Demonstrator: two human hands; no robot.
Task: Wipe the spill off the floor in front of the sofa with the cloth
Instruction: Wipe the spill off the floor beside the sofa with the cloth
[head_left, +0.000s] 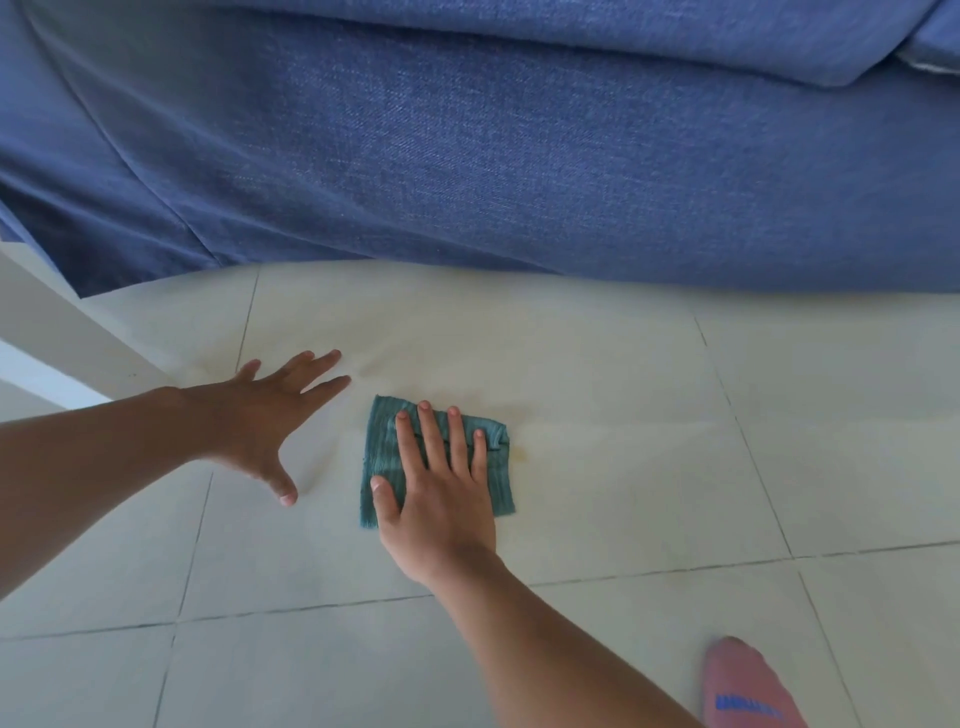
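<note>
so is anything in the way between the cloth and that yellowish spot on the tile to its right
Nothing visible. The cloth lies flat under the right hand, and the yellowish spot sits just off its right edge on bare floor. The left hand is spread on the tile on the other side.

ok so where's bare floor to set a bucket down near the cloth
Bare tile lies right of the cloth, between the sofa and the pink sock, and near the bottom left below the left hand. It is crowded in the middle, where the right hand presses the cloth beside the left.
</note>
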